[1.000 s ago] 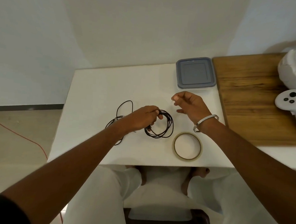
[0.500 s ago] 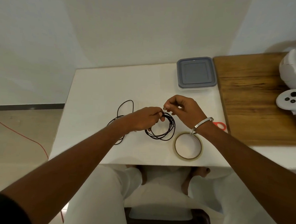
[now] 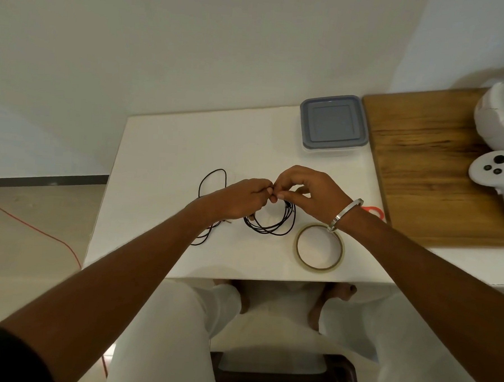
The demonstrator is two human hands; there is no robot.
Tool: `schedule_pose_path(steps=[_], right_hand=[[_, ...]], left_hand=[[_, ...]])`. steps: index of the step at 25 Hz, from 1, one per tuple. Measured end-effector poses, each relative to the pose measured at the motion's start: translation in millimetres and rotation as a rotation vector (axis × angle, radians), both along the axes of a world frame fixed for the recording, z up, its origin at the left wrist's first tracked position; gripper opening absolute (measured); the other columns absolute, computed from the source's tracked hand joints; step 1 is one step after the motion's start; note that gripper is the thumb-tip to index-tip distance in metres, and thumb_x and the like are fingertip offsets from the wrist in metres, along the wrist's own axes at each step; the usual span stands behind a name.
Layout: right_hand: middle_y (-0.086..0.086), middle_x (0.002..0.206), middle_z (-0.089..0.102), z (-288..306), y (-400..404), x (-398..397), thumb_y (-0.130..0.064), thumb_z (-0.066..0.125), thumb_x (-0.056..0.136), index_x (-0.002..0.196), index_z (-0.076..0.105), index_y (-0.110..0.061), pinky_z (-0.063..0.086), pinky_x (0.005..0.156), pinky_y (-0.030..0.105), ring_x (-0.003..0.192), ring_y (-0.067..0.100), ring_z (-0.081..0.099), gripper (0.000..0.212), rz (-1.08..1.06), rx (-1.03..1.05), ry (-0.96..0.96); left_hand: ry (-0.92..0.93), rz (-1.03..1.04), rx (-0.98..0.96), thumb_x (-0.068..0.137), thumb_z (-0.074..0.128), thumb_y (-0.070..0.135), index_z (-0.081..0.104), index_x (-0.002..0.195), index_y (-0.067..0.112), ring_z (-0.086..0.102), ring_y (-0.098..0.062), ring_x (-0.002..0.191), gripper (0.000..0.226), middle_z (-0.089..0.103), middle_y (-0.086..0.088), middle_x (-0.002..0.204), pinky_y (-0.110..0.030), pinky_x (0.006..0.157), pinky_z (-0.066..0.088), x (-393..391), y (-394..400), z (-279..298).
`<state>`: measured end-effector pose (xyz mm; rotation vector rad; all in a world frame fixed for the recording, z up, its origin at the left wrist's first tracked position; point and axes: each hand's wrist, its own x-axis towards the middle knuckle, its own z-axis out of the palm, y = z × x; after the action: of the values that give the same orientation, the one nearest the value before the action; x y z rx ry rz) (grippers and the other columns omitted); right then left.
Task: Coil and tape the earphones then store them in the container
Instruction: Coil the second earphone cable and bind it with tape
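Black earphones (image 3: 275, 227) lie partly wound into a small coil on the white table (image 3: 171, 145), and a loose stretch of cable (image 3: 213, 180) trails off to the left. My left hand (image 3: 241, 199) grips the top of the coil. My right hand (image 3: 309, 191) meets it there and pinches the cable between thumb and fingertips. A roll of clear tape (image 3: 319, 247) lies flat just right of the coil. The container (image 3: 333, 123), closed under a grey lid, stands at the table's far right corner.
A wooden board (image 3: 427, 170) adjoins the table on the right and carries a white controller (image 3: 499, 177) and a white appliance (image 3: 503, 116). Red scissor handles (image 3: 373, 211) peek out behind my right wrist. My knees and a dark stool sit below the table's front edge.
My right hand has come in from the right, with fingers open a second ago, and now pinches the cable at the coil's top beside my left hand. The coil has stayed in place.
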<state>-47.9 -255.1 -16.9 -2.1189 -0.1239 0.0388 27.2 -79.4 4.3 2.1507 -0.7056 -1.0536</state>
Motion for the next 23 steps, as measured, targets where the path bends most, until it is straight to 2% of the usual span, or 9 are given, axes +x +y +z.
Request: schedule_pose_path(steps=[3, 5, 8, 11, 15, 19, 21, 23], right_hand=[[-0.002, 0.098, 0.063, 0, 0, -2, -0.025, 0.061, 0.089, 0.093, 0.071, -0.014, 0.055, 0.075, 0.028, 0.088, 0.012, 0.06, 0.015, -0.016, -0.014, -0.014], [0.0, 0.096, 0.064, 0, 1, -2, -0.024, 0.058, 0.091, 0.093, 0.072, -0.012, 0.055, 0.075, 0.03, 0.086, 0.013, 0.061, 0.019, -0.028, -0.035, -0.017], [0.003, 0.092, 0.065, 2, 5, 0, -0.02, 0.066, 0.086, 0.086, 0.073, -0.013, 0.055, 0.077, 0.034, 0.085, 0.016, 0.062, 0.01, -0.061, -0.035, 0.032], [-0.002, 0.087, 0.064, 2, 11, 0, -0.019, 0.073, 0.078, 0.083, 0.071, -0.017, 0.054, 0.078, 0.028, 0.083, 0.014, 0.063, 0.005, -0.089, 0.02, 0.109], [-0.012, 0.075, 0.059, 1, 15, 0, -0.016, 0.077, 0.075, 0.082, 0.058, -0.018, 0.045, 0.065, 0.015, 0.07, 0.004, 0.058, 0.02, -0.161, 0.035, 0.153], [-0.005, 0.076, 0.056, 3, 17, -1, -0.017, 0.077, 0.075, 0.09, 0.05, -0.018, 0.044, 0.06, 0.014, 0.063, 0.012, 0.054, 0.031, -0.198, 0.01, 0.165], [-0.004, 0.077, 0.056, 3, 18, -1, -0.017, 0.076, 0.076, 0.096, 0.052, -0.017, 0.044, 0.061, 0.014, 0.064, 0.011, 0.053, 0.031, -0.201, -0.018, 0.183], [-0.004, 0.076, 0.057, 4, 19, -1, -0.018, 0.075, 0.077, 0.099, 0.056, -0.014, 0.041, 0.061, 0.009, 0.064, 0.006, 0.052, 0.029, -0.201, -0.05, 0.2]], left_hand=[[-0.011, 0.003, 0.004, 0.103, 0.032, 0.018, 0.054, 0.084, 0.025, 0.047, -0.012, 0.069, 0.03, 0.048, 0.003, 0.074, -0.023, 0.063, 0.047, 0, 0, 0], [-0.034, -0.02, 0.017, 0.104, 0.031, 0.019, 0.054, 0.085, 0.027, 0.047, -0.011, 0.07, 0.031, 0.05, 0.005, 0.076, -0.023, 0.064, 0.046, 0, 1, 1], [-0.059, -0.055, 0.021, 0.103, 0.032, 0.022, 0.054, 0.083, 0.031, 0.048, -0.015, 0.073, 0.032, 0.051, -0.004, 0.081, -0.027, 0.067, 0.049, 0, 3, 1], [-0.081, -0.061, 0.039, 0.103, 0.032, 0.023, 0.053, 0.083, 0.028, 0.05, -0.017, 0.071, 0.029, 0.05, -0.006, 0.078, -0.036, 0.07, 0.051, 1, 5, 2], [-0.105, -0.072, 0.05, 0.103, 0.032, 0.023, 0.053, 0.09, 0.022, 0.053, -0.021, 0.07, 0.025, 0.051, -0.009, 0.08, -0.038, 0.07, 0.05, 0, 3, 2], [-0.104, -0.078, 0.051, 0.103, 0.032, 0.024, 0.054, 0.095, 0.02, 0.048, -0.023, 0.068, 0.024, 0.049, -0.009, 0.075, -0.05, 0.071, 0.052, -1, 4, 0], [-0.125, -0.085, 0.06, 0.103, 0.032, 0.023, 0.053, 0.094, 0.018, 0.046, -0.019, 0.064, 0.023, 0.049, -0.003, 0.071, -0.046, 0.068, 0.051, -1, 4, 0], [-0.158, -0.097, 0.073, 0.104, 0.033, 0.021, 0.049, 0.091, 0.015, 0.041, -0.013, 0.059, 0.022, 0.045, 0.003, 0.067, -0.032, 0.06, 0.043, -3, 1, 2]])
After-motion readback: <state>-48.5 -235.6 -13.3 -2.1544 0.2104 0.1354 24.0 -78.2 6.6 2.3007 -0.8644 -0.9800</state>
